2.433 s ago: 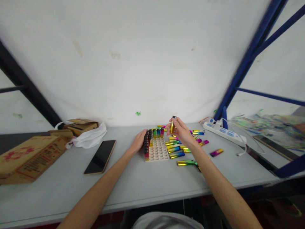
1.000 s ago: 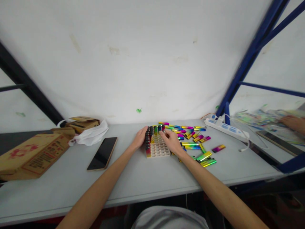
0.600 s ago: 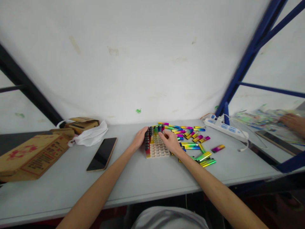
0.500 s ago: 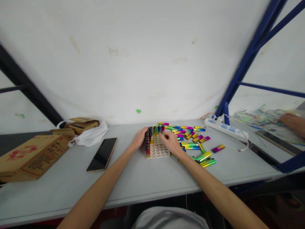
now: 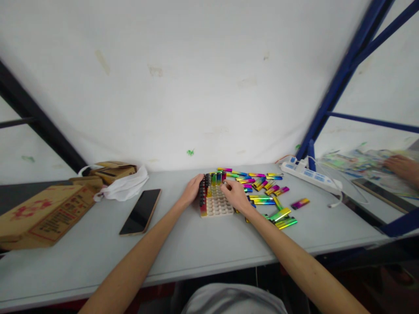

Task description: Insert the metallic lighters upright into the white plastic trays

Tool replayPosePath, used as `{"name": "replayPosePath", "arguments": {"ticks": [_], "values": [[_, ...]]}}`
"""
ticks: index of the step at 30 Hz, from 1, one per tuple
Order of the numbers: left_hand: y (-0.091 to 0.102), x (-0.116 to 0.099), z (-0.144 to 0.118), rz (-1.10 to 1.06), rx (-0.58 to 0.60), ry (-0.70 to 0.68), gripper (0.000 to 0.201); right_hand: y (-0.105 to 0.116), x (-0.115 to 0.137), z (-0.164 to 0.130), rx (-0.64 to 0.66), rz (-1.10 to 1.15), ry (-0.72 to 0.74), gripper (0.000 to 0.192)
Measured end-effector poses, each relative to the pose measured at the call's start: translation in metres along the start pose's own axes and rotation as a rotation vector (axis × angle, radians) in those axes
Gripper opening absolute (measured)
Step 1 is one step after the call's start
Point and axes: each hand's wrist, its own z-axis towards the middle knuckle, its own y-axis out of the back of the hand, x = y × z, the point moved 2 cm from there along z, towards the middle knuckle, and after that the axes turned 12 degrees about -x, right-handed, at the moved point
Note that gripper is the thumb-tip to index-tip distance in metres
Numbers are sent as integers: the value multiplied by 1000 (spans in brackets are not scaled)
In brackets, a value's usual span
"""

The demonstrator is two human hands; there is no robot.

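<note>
A pale tray (image 5: 218, 208) with rows of oval holes sits on the table. Upright lighters (image 5: 203, 196) with black tops and shiny coloured bodies fill its left side, and more stand along the far edge. My left hand (image 5: 192, 190) grips the tray's far left side, its fingertips partly hidden behind the lighters. Over the right part of the holes, my right hand (image 5: 236, 196) is closed in a pinch on what looks like a lighter, mostly covered by the fingers. Several loose metallic lighters (image 5: 262, 199) lie scattered right of the tray.
A phone (image 5: 140, 212) lies to the left, with a white plastic bag (image 5: 122, 187) and cardboard boxes (image 5: 49, 213) beyond it. On the right are a power strip (image 5: 310, 175) with cables and a blue metal frame (image 5: 337, 83). Another person's hand (image 5: 402, 167) shows at the far right.
My right hand has shifted very slightly right over the tray. My left hand, the tray and the loose lighters stay where they were.
</note>
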Motion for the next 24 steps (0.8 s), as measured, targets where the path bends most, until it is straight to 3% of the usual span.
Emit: {"name": "replayPosePath", "arguments": {"ticks": [8, 17, 24], "values": [[0, -1, -1, -1, 13, -5, 48, 0, 5, 0, 10, 26, 67, 47], [0, 0, -1, 0, 10, -10, 48, -2, -2, -1, 42, -21, 46, 30], [-1, -1, -1, -18, 17, -1, 49, 1, 2, 0, -4, 25, 70, 40]]}}
